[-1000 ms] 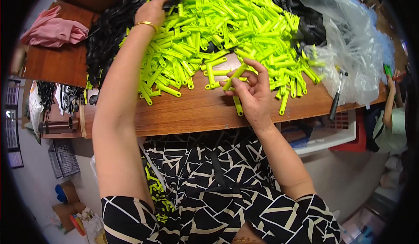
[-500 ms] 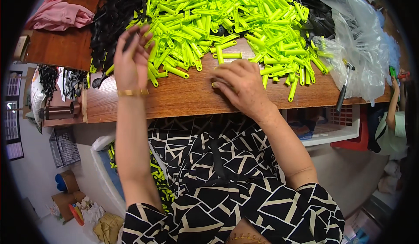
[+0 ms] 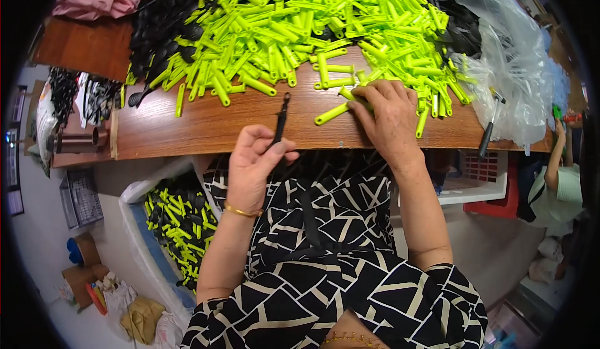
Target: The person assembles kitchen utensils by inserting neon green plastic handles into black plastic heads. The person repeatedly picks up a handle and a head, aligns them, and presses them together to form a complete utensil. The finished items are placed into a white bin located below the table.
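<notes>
My left hand [image 3: 259,164] is closed on a slim black plastic piece [image 3: 281,119], its narrow tip pointing up and away over the table's front edge. The part inside my palm is hidden. Right of it, my right hand [image 3: 387,114] pinches a lime-green plastic handle [image 3: 331,114] just above the table top, with the handle's holed end pointing left. My fingers cover its other end. A few loose green handles [image 3: 335,69] lie just beyond my right hand, beside the large heap of green handles [image 3: 300,11].
Black plastic pieces [image 3: 156,43] are piled left of the heap on the wooden table [image 3: 206,130]. A hammer [image 3: 490,124] and clear plastic sheeting [image 3: 519,80] lie at the right. Below left, a lined box [image 3: 181,224] contains black-and-green pieces. Another person's arm [image 3: 555,155] shows far right.
My left hand has come back from the pile toward the table's front edge, now with the black piece. My right hand has shifted right and now holds a green handle.
</notes>
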{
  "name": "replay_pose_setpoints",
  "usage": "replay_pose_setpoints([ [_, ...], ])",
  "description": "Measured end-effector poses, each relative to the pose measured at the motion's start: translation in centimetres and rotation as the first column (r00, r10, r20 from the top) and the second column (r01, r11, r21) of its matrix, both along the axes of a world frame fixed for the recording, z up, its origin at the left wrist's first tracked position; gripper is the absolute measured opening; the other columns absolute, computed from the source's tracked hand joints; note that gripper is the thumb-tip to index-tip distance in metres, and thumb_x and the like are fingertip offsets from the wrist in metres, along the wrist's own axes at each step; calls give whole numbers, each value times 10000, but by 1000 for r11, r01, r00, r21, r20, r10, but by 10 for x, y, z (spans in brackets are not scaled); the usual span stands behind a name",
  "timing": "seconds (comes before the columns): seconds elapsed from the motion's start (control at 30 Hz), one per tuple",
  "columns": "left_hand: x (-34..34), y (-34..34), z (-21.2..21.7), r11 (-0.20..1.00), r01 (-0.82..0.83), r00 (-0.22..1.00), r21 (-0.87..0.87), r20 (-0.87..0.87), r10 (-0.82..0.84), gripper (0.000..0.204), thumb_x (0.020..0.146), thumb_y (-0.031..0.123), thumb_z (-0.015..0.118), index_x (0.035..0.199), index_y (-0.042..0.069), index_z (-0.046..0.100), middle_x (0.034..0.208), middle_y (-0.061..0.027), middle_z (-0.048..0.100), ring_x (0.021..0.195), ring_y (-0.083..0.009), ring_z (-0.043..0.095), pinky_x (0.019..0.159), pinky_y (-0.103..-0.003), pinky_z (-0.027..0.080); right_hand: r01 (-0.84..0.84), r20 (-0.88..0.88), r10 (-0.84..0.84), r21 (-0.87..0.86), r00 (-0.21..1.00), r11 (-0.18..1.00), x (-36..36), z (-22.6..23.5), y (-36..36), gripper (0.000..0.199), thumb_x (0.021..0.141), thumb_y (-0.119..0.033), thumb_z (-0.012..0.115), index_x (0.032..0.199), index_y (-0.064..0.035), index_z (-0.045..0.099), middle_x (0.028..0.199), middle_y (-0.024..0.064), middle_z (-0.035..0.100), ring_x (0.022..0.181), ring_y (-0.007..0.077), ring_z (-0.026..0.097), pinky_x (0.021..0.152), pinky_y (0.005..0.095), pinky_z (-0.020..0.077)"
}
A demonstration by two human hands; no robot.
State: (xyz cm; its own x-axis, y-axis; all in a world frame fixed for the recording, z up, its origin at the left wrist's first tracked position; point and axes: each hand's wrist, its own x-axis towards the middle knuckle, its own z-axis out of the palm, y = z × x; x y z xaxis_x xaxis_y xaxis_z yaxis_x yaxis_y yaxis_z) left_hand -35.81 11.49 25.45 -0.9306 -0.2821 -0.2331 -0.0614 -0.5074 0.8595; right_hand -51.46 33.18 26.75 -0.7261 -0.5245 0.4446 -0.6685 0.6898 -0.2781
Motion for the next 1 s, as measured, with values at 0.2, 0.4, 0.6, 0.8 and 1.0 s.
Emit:
replay_pose_setpoints([
  [0.2,-9,9,-5,973,133,991,-191,28,-130,361,1039,108,565,1378,-5,513,976,-93,674,933,-182,695,817,-305,563,-126,73,120,83,990,988,-18,7,-9,119,831,-182,746,906,-114,684,941,35,654,965,251,605,832,412,412],
  [0.4,-13,34,-6,973,217,976,-81,6,-217,283,1053,157,558,1281,-10,570,967,-72,664,907,-154,680,768,-314,574,-57,-48,62,88,997,994,-26,-11,-16,119,836,-206,724,906,-131,663,955,29,648,955,244,607,829,409,413],
  [0.6,-30,86,-42,780,498,866,-378,166,-472,165,1023,99,594,1150,8,646,994,19,681,903,-41,595,825,-219,494,-106,-83,114,102,990,989,-38,-9,-20,123,845,-228,708,921,-138,675,951,16,657,966,242,612,818,417,422],
  [0.8,-19,16,-16,906,384,923,-179,64,-379,318,1058,176,533,1314,-11,563,1155,-171,717,897,-185,727,867,-285,548,-356,6,368,268,930,895,-43,-4,-15,119,891,-121,569,970,-98,656,964,62,674,1025,265,617,852,409,433],
  [1.0,-15,-3,-1,929,217,976,-300,40,-215,357,1052,167,551,1365,-4,564,1137,-164,725,818,-131,696,807,-245,533,-490,126,474,226,872,842,-31,0,-14,156,858,-143,677,1002,-92,645,1010,57,666,1073,251,597,934,402,420],
])
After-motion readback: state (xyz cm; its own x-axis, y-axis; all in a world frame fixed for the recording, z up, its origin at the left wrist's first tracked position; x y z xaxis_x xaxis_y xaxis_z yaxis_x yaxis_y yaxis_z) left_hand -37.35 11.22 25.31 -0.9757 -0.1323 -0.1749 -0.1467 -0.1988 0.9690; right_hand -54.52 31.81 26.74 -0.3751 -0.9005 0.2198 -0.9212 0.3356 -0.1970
